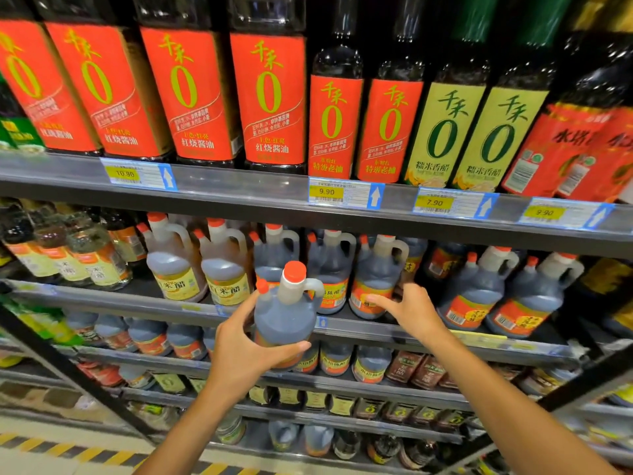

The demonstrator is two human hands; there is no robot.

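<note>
Red-labelled soy sauce bottles [191,94] line the top shelf [239,185] beside yellow-labelled vinegar bottles [445,132]; yellow price tags [327,192] sit along its edge.

Glossy, seemingly plastic jug [286,317]; smooth, matt grey metal shelf [219,204]

Bright, even store light comes from above, putting glare on the dark bottles [337,60] (top row only). The jug [286,317] at centre looks sharp; shelf rails [239,186] bow, and edges blur.
</note>
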